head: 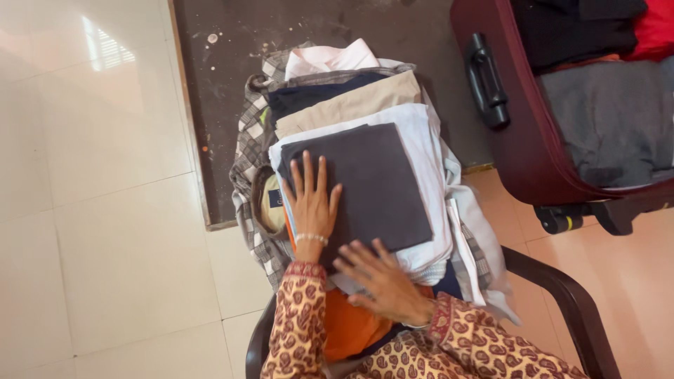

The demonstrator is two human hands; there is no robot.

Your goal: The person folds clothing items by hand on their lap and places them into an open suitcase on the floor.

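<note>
A tall pile of folded clothes (421, 147) rests on a dark chair (569, 295). On top lies a folded dark grey cloth (379, 182). My left hand (311, 200) lies flat on that cloth's left part, fingers spread, with a beaded bracelet at the wrist. My right hand (382, 281) presses flat on the pile's near edge, touching the grey cloth and the white garment under it. An orange garment (351, 326) shows below my hands. Neither hand grips anything.
An open maroon suitcase (519, 140) with grey, black and red clothes inside stands at the right. A dark stone slab (232, 84) lies behind the chair on a pale tiled floor (98, 210). A checked cloth (249, 161) hangs from the pile's left side.
</note>
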